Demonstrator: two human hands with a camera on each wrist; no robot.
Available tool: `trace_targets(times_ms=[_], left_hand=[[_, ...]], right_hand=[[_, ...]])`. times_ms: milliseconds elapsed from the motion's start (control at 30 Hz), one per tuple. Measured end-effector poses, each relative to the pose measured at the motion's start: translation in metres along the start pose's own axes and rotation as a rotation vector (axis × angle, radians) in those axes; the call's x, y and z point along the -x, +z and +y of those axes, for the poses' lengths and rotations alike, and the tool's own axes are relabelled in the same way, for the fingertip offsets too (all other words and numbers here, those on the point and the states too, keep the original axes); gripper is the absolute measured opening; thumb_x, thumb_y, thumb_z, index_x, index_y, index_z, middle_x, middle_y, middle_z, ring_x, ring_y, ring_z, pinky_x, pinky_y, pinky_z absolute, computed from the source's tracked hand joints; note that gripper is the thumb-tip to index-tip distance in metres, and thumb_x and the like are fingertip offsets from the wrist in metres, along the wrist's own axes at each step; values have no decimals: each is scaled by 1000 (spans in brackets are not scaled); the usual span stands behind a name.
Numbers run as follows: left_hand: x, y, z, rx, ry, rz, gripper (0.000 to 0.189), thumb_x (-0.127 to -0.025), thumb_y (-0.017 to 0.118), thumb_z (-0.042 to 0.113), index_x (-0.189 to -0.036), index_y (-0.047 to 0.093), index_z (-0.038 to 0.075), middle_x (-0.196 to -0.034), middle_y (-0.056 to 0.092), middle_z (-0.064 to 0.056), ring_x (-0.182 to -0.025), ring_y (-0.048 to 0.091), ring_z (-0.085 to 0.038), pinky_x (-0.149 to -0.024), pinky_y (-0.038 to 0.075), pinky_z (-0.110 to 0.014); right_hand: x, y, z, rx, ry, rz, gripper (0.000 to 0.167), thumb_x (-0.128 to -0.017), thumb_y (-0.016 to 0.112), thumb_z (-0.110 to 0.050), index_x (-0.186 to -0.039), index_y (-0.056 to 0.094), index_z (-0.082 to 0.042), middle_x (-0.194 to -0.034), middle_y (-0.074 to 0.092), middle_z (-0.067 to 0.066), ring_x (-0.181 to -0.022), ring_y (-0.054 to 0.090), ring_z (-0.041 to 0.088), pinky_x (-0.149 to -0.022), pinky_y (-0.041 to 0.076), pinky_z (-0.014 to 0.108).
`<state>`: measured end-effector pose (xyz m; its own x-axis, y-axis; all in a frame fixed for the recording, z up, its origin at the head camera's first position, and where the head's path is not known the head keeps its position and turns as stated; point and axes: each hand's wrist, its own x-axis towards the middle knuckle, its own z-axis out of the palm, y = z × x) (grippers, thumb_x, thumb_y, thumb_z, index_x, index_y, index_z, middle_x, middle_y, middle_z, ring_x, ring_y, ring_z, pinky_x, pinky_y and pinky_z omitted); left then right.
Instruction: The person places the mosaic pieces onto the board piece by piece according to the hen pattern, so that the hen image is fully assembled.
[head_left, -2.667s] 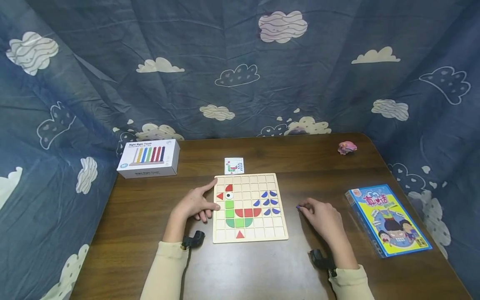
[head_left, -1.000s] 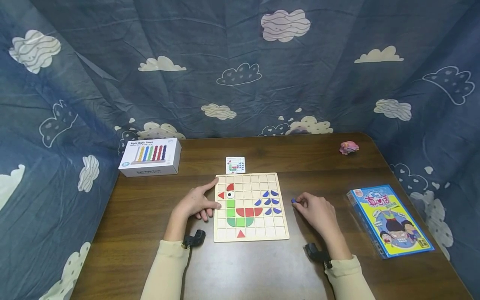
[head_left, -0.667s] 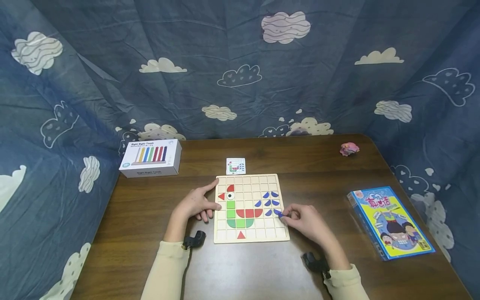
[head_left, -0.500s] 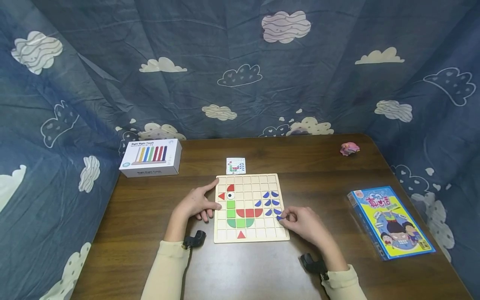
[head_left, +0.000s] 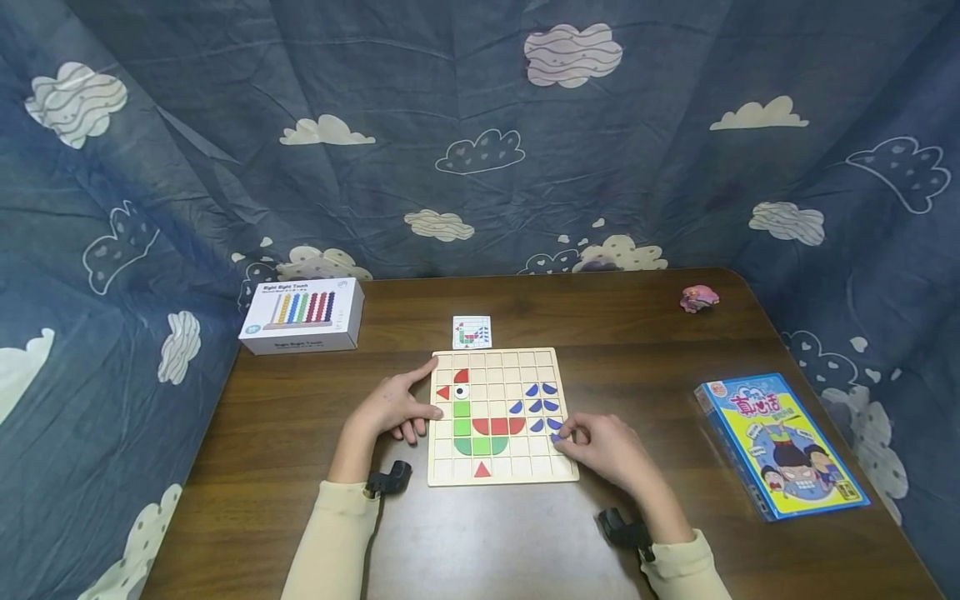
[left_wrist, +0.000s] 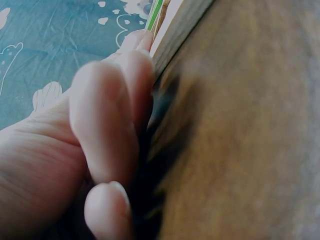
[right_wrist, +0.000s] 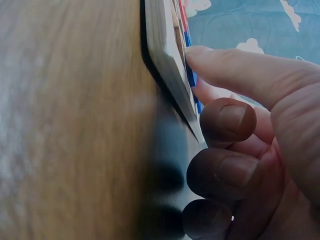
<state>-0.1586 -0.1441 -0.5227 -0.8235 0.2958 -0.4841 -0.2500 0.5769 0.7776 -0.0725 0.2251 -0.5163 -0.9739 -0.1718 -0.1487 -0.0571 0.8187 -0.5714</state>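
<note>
A wooden grid board [head_left: 525, 471] lies flat on the table with a bird made of red, green and blue pieces. My left hand [head_left: 392, 407] rests at its left edge, thumb and index finger spread apart and touching the rim. In the left wrist view, the other fingers [left_wrist: 102, 115] hang beside the board's side. My right hand [head_left: 609, 443] pinches a small blue half-round piece [head_left: 556, 437] between thumb and index finger at the board's right side, just below another blue piece [head_left: 554, 424]. Fingertips partly cover the pinched piece; whether it sits flat I cannot tell.
A picture card [head_left: 472, 332] with a matching bird lies behind the board. A white abacus box [head_left: 302, 317] stands at back left. On the right are a blue-yellow game box [head_left: 783, 442] and a small pink object [head_left: 699, 298]. A patterned curtain [head_left: 480, 83] surrounds the table.
My right hand has carried the blue piece from the table right of the board leftward onto the board's right columns, lately shifting it slightly. The left hand has stayed at the left edge.
</note>
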Motion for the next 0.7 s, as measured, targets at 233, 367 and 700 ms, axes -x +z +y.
trace_targets(times_ms=[233,367,700], left_hand=[[-1,-1,1,6,-8,-6,98,-89,88,27,-166,31,44,-66,72,-13,-47,67,-20,-43,50,-26],[-3,-2,1,6,-7,-7,99,-88,89,28,-167,30,43,-66,73,-13,-48,68,-20,-44,51,-27],[-3,-2,0,9,-5,-12,100,-88,89,29,-167,29,43,-66,73,-12,-48,68,-20,-44,52,-27]], right_hand=[[-1,0,0,4,-9,10,14,-90,85,-30,-88,74,-21,-63,51,-9,-57,44,7,-54,30,23],[-2,0,0,6,-10,14,15,-90,85,-30,-87,73,-22,-63,51,-10,-57,43,7,-55,30,22],[-2,0,0,-2,8,3,14,-90,84,-29,-88,74,-21,-64,51,-9,-57,44,8,-55,29,23]])
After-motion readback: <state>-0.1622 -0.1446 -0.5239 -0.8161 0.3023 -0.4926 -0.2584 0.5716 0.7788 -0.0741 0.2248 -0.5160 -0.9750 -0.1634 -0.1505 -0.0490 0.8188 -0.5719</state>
